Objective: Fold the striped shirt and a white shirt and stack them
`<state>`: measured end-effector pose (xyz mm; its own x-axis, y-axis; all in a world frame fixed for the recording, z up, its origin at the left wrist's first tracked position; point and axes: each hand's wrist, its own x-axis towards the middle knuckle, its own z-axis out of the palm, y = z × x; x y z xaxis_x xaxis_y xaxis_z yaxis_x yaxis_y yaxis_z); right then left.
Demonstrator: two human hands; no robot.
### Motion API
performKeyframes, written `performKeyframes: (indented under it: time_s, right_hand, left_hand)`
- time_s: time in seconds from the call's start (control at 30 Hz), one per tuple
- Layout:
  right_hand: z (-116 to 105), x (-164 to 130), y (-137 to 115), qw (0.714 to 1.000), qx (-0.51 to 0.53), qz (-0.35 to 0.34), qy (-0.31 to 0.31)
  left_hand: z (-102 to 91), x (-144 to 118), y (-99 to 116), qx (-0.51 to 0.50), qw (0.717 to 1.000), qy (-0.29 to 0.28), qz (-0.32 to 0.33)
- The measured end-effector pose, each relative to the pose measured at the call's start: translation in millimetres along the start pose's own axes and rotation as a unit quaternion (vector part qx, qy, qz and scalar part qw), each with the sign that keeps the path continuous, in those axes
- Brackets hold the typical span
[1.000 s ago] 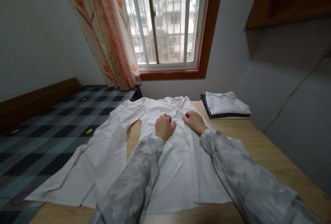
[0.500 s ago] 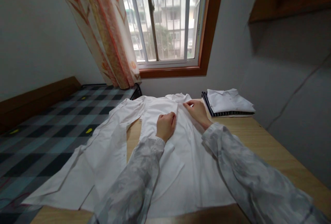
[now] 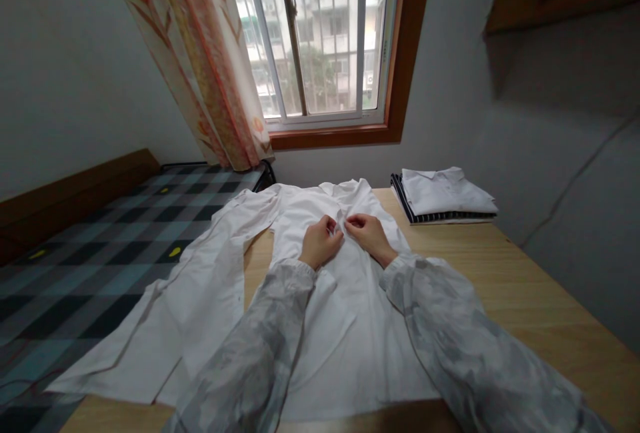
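Observation:
A white long-sleeved shirt (image 3: pixel 345 326) lies spread flat, front up, on a wooden table (image 3: pixel 505 286), collar toward the window. One sleeve (image 3: pixel 200 293) hangs off the table's left side over the bed. My left hand (image 3: pixel 320 243) and my right hand (image 3: pixel 365 234) meet at the shirt's front opening just below the collar. Both pinch the cloth edges between fingers and thumb, fingertips almost touching each other. Grey patterned sleeves cover both my forearms.
A folded pile of clothes (image 3: pixel 445 196), white on top and striped below, sits at the table's far right. A bed with a checked blanket (image 3: pixel 90 246) adjoins the table on the left. Behind are a window (image 3: pixel 320 39) and a flowered curtain (image 3: pixel 200 53).
My right hand has drawn back from the collar area toward the shirt's middle. Both hands have come together at the front opening, now pinching the cloth.

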<state>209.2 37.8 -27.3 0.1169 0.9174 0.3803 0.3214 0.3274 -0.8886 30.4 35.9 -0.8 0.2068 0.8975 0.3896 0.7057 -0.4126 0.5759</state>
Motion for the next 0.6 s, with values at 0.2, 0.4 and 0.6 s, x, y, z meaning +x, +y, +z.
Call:
performKeyframes:
  time_s: [0.2, 0.4, 0.6]
  right_hand:
    - [2.6, 1.1, -1.2, 0.999, 0.027, 0.012, 0.015]
    - [3.2, 0.7, -1.8, 0.998, 0.051, 0.004, 0.023]
    - [2.9, -1.5, -3.4, 0.999, 0.038, -0.014, 0.027]
  left_hand:
    - [0.6, 0.8, -3.1, 0.031, 0.999, 0.000, -0.013]
    - [-4.2, -5.5, 9.6, 0.171, 0.985, 0.007, 0.018]
    - [-3.9, -9.0, 18.0, 0.178, 0.982, -0.027, 0.054]
